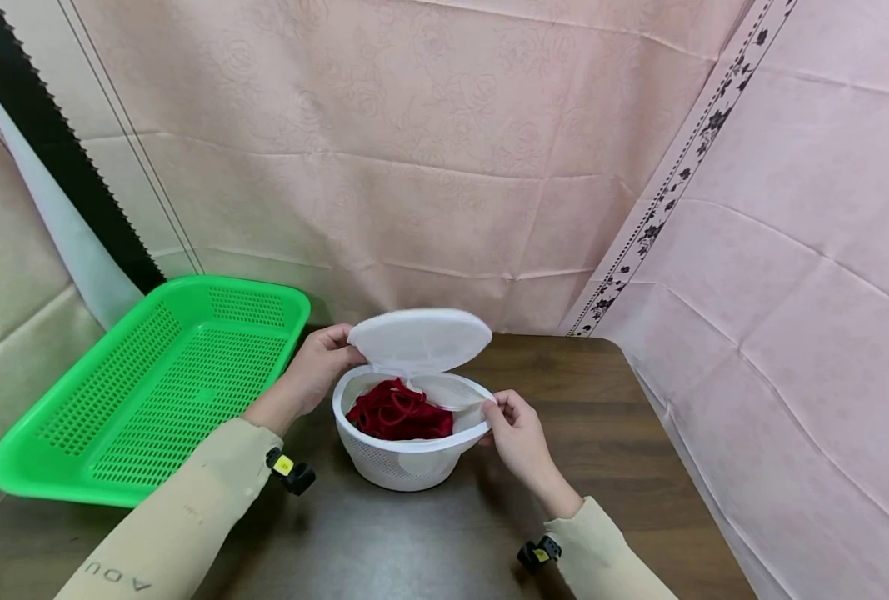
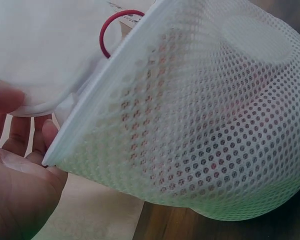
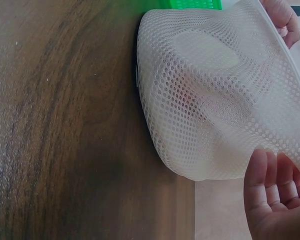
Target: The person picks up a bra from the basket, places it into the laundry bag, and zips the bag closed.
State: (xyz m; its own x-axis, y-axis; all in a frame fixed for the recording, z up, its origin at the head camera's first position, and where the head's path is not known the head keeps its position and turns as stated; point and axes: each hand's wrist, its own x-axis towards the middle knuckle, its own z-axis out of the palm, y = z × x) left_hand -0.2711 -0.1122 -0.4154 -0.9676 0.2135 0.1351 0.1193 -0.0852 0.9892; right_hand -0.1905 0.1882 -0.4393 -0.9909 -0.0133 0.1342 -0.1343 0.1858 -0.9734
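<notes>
A white mesh laundry bag (image 1: 402,467) stands on the table with its round lid (image 1: 422,342) raised at the back. Inside lies a bunched dark red garment (image 1: 399,412); one thin red strap (image 2: 104,32) loops above the rim in the left wrist view. My left hand (image 1: 315,367) pinches the lid's left edge near the hinge side. On the opposite side, my right hand (image 1: 521,437) pinches the bag's rim between thumb and fingers. In the right wrist view, the fingers (image 3: 257,172) touch the mesh wall. The garment's full shape is hidden by its folds.
A green plastic basket (image 1: 20,462) stands to the left, close beside my left forearm. The dark wooden table (image 1: 601,467) extends right of the bag to its edge. Patterned cloth (image 1: 444,167) hangs behind the table and along both sides.
</notes>
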